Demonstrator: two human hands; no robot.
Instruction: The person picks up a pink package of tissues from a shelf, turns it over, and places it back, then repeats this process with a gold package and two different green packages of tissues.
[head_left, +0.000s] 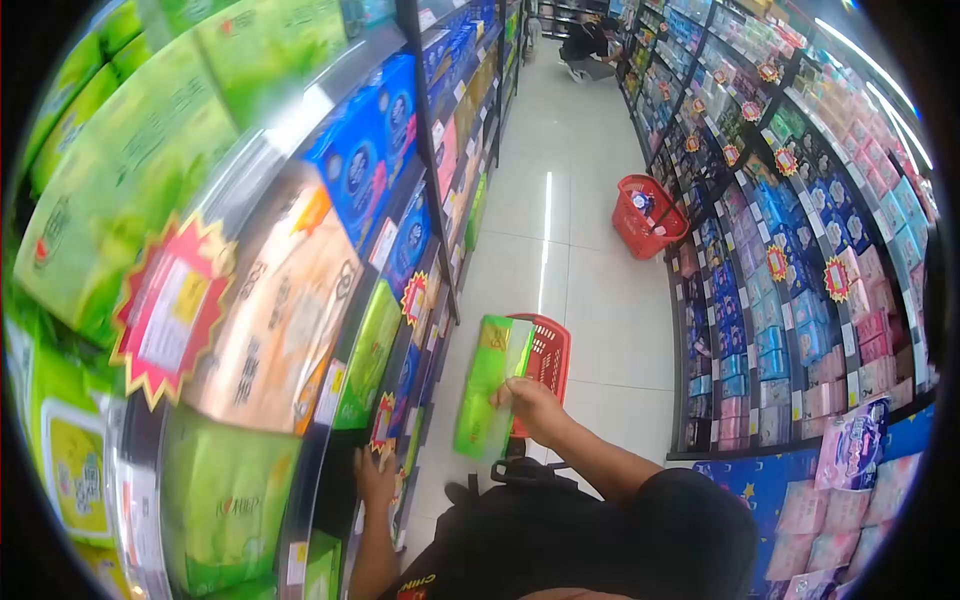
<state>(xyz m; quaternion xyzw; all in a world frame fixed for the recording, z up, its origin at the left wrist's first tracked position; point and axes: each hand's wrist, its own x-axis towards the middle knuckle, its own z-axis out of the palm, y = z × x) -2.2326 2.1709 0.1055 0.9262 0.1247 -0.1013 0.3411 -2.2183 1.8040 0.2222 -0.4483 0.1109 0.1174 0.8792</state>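
Observation:
My right hand (530,408) is closed on the near right edge of a long green pack of tissues (487,375), which it holds out over the aisle floor. Directly beneath the pack, partly covered by it, is a red plastic basket (553,350). At the lower left, my left hand (374,478) reaches to the edge of a shelf, just under a red and yellow starburst price tag (383,422). Its thumb and fingers look apart, with nothing visible between them. Green tissue packs (368,350) stand on the shelf above that hand.
Shelves of tissue packs (225,500) line the left side closely. On the right, tall shelves (770,300) hold small colourful packs. A second red basket (650,222) with items inside stands on the floor. Farther off, a person (588,48) crouches by the right shelves.

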